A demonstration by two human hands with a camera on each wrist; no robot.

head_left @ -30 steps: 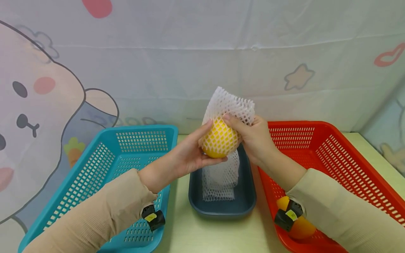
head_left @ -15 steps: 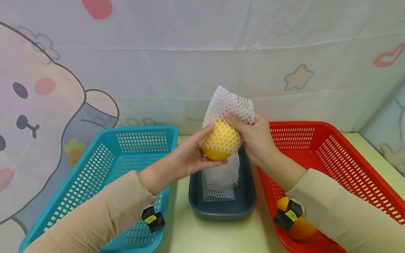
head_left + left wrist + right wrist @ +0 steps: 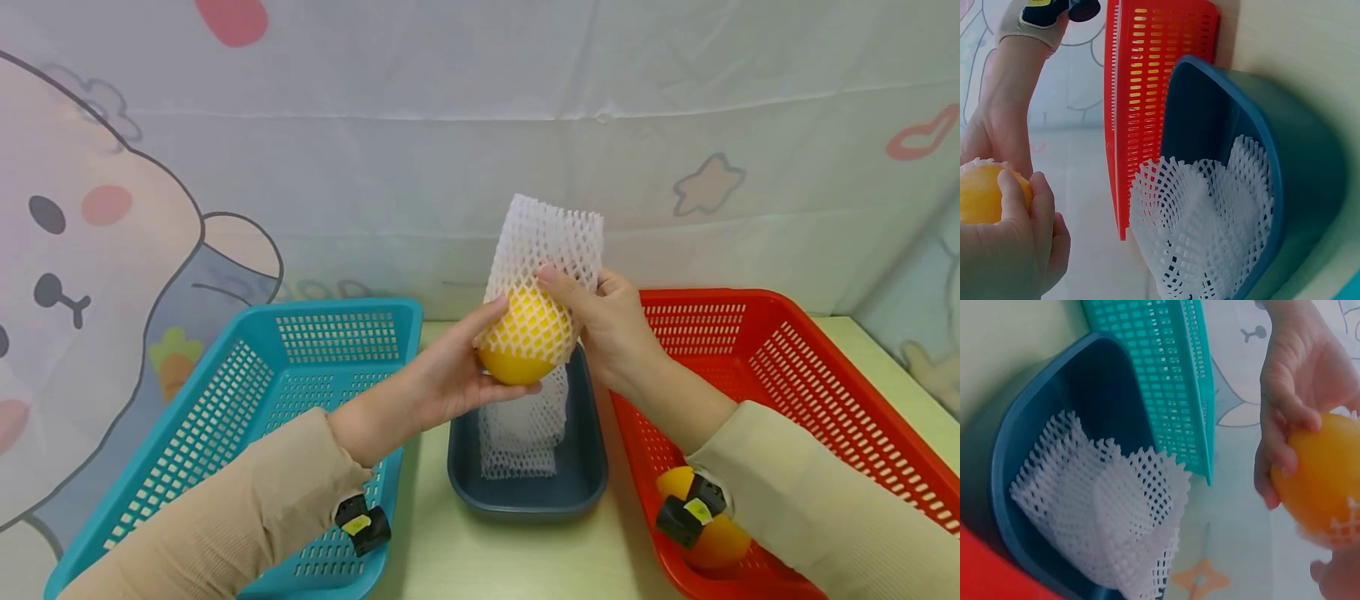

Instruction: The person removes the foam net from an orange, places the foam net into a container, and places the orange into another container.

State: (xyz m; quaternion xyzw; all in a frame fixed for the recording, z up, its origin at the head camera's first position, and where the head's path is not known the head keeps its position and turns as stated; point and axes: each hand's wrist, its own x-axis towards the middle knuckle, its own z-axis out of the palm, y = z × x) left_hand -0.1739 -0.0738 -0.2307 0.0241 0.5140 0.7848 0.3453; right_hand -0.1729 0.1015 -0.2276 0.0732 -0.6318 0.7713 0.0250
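Observation:
My left hand (image 3: 450, 362) holds an orange (image 3: 514, 367) from the left and below, thumb on its upper side. A white foam net sleeve (image 3: 547, 237) covers the fruit's upper part and stands up loose above it. Bare skin shows at the orange's lower end. From the right, my right hand (image 3: 621, 337) pinches the sleeve with its thumb in front. Both hands are raised above a dark blue bin (image 3: 461, 496), which holds more white foam net sleeves (image 3: 1191, 219). The right wrist view shows the left fingers curled against the orange (image 3: 1322, 475).
A turquoise basket (image 3: 412, 333) stands on the left. On the right is a red basket (image 3: 750, 293) with oranges (image 3: 720, 542) near its front, partly hidden by the right wrist camera. A pale table (image 3: 480, 558) lies under them, with a printed cloth (image 3: 420, 150) behind.
The sleeve has risen and straightened above the fruit. The orange has shifted slightly down, and more of its lower end is bare. Both hands keep their hold.

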